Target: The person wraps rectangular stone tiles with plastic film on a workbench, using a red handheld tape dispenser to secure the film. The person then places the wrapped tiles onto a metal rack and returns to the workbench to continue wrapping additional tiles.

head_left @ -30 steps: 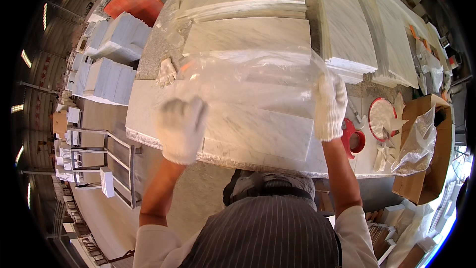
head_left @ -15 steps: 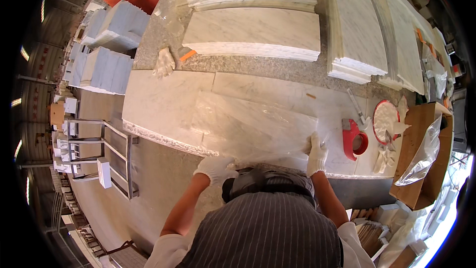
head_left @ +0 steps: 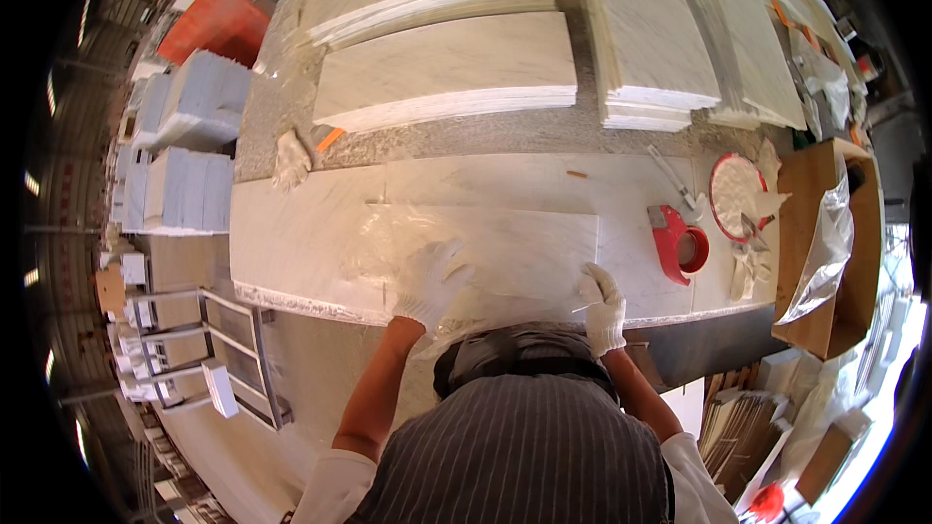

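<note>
A white marble slab (head_left: 524, 233) lies flat near the worktable's front edge, wrapped or covered in clear plastic film (head_left: 383, 225). My left hand (head_left: 427, 281), in a white knit glove, rests on the film at the slab's left part with its fingers stretched out. At the slab's near right corner is my right hand (head_left: 604, 309), also gloved. Its fingers are bent together by the slab's edge; what they grip there cannot be made out. A red tape dispenser (head_left: 670, 245) stands to the right of that hand.
Stacked marble slabs (head_left: 447, 68) occupy the table's far side. A loose glove (head_left: 290, 160) lies at left. To the right are a red-rimmed round container (head_left: 738, 196), a utility knife (head_left: 675, 175) and an open cardboard box (head_left: 811, 262). A metal trolley (head_left: 228, 340) stands on the floor at left.
My left hand has moved from the table's front edge forward onto the film. My right hand has shifted slightly, its fingers now bent at the slab's corner. The film lies flatter, and the view has turned.
</note>
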The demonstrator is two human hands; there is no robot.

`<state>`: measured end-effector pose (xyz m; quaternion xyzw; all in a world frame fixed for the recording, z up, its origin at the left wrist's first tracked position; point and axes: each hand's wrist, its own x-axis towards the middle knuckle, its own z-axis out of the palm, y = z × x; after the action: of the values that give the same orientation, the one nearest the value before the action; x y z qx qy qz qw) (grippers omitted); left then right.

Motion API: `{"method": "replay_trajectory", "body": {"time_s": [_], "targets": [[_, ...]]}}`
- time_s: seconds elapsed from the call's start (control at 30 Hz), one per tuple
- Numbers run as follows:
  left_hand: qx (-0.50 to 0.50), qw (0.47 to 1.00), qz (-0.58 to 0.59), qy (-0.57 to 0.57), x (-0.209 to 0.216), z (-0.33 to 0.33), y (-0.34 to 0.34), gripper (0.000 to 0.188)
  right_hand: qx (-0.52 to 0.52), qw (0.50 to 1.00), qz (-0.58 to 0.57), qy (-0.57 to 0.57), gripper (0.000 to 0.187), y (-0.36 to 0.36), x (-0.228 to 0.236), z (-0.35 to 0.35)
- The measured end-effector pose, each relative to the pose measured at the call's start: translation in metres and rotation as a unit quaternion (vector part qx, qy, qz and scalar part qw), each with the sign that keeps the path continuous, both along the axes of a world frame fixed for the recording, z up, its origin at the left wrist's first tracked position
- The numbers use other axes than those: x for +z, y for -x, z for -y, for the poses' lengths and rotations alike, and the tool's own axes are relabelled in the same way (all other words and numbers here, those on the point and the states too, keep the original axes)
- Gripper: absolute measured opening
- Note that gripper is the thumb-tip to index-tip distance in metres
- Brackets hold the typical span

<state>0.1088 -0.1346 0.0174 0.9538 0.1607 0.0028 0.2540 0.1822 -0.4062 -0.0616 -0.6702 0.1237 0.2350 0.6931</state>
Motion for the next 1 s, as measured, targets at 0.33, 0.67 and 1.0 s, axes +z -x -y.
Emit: {"method": "replay_trajectory", "body": {"time_s": [0.33, 0.67, 1.0], "targets": [[-0.235, 0.959, -0.094, 0.131, -0.066, 0.018, -0.051, 0.049, -0.05, 0.996, 0.066, 0.041, 0.026, 0.051, 0.01, -0.009], [-0.411, 0.907, 0.09, -0.012, -0.121, 0.049, -0.076, 0.008, -0.265, 0.963, 0.033, 0.024, 0.029, 0.158, -0.014, -0.032], [-0.456, 0.854, 0.248, -0.024, -0.135, 0.05, -0.064, 0.015, -0.126, 0.787, -0.002, 0.604, 0.041, 0.285, -0.056, 0.032]]}}
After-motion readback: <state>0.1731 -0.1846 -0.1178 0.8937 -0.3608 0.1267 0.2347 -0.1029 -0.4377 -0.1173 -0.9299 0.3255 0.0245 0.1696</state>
